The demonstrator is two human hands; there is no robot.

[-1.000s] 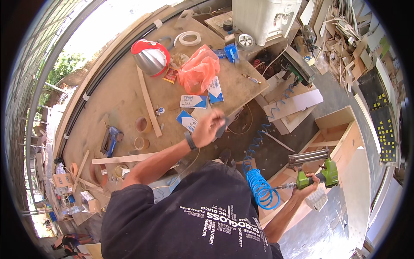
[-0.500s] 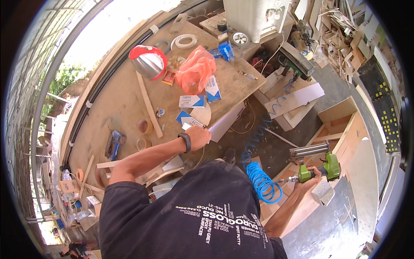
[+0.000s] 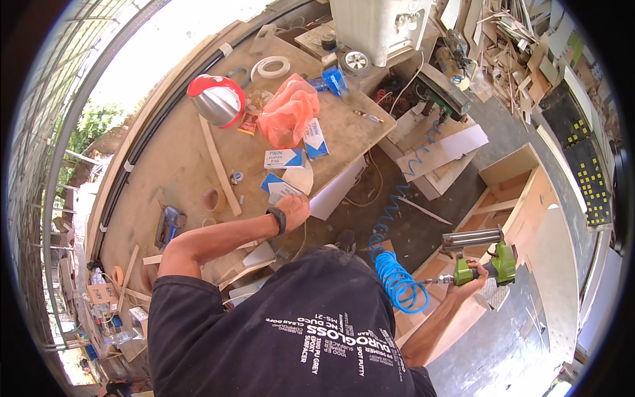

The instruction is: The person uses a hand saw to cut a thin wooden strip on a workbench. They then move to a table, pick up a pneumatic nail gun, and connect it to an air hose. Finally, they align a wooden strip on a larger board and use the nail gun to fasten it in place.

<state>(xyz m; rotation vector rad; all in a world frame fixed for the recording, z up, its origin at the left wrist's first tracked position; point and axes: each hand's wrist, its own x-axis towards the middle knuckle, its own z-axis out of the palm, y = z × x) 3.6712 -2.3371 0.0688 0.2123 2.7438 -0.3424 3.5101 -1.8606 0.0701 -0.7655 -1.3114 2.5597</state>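
Observation:
My left hand [image 3: 292, 210], with a dark band on its wrist, is curled at the table's near edge. It is against the lower end of a blue and white staple box [image 3: 272, 184]; its fingertips are hidden, so what they hold does not show. Out to the right, my right hand [image 3: 471, 278] is wrapped round the handle of a green air staple gun [image 3: 504, 263]. The gun's long silver magazine [image 3: 473, 238] points away from the coiled blue air hose [image 3: 399, 281] joined to its handle end. Two more staple boxes [image 3: 284, 159] lie just beyond my left hand.
The wooden table [image 3: 185, 162] carries a red and steel kettle [image 3: 217, 101], an orange plastic bag [image 3: 289, 112], tape rolls [image 3: 213, 198] and a blue tool [image 3: 173, 221]. A wooden cabinet frame [image 3: 522, 198] lies at the right. Wood offcuts [image 3: 509, 40] are piled far right.
The whole view has shifted slightly, so most things appear further left. My left hand stays at the staple box, and my right hand still holds the air staple gun.

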